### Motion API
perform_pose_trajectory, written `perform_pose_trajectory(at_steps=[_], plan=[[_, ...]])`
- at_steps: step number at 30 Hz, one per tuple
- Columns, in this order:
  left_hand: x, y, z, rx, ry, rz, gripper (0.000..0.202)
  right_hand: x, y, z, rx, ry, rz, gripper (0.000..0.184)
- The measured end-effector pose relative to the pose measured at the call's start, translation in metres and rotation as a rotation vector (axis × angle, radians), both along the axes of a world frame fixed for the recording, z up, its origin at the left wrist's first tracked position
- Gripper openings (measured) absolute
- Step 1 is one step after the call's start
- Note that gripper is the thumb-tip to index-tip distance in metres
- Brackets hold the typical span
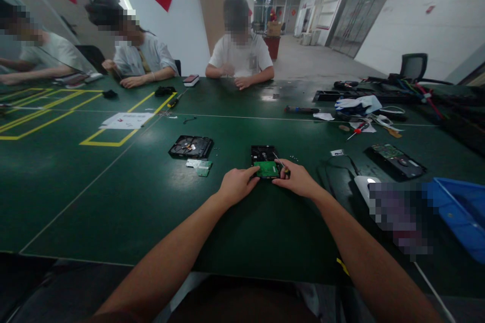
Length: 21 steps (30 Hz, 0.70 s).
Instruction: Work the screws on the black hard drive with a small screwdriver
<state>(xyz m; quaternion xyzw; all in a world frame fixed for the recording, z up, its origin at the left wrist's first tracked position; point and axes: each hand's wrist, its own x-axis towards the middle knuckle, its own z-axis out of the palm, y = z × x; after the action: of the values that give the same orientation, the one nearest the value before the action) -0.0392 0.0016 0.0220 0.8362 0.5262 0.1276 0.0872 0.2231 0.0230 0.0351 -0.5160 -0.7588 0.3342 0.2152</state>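
A black hard drive (pixel 261 153) lies in front of me, with a green circuit board (pixel 267 169) over its near half. My left hand (pixel 238 185) is at the left side of the drive, fingertips on the board and thumb at the near edge, gripping it. My right hand (pixel 297 177) is closed round a small screwdriver (pixel 287 172), its thin shaft pointing up and left over the drive. The right thumb and fingers also touch the board's right side. Whether the board is fastened to the drive I cannot tell.
Left of my hands lie another hard drive (pixel 191 147) and a loose circuit board (pixel 200 166). At right are a third hard drive (pixel 397 160), a blue bin (pixel 460 217) and a cabled white device (pixel 366 186). Small screws (pixel 293 157) lie nearby. Three people sit across the table.
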Motion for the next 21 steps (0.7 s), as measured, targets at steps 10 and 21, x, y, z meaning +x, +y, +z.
perform_pose_trajectory(at_steps=[10, 21], plan=[[-0.0019, 0.0030, -0.0060, 0.090, -0.072, -0.043, 0.035, 0.0012, -0.0019, 0.0042, -0.053, 0.033, -0.005, 0.065], [-0.0018, 0.0028, -0.0053, 0.068, -0.593, 0.014, 0.043, 0.0026, -0.0023, 0.0072, -0.105, 0.251, 0.001, 0.073]])
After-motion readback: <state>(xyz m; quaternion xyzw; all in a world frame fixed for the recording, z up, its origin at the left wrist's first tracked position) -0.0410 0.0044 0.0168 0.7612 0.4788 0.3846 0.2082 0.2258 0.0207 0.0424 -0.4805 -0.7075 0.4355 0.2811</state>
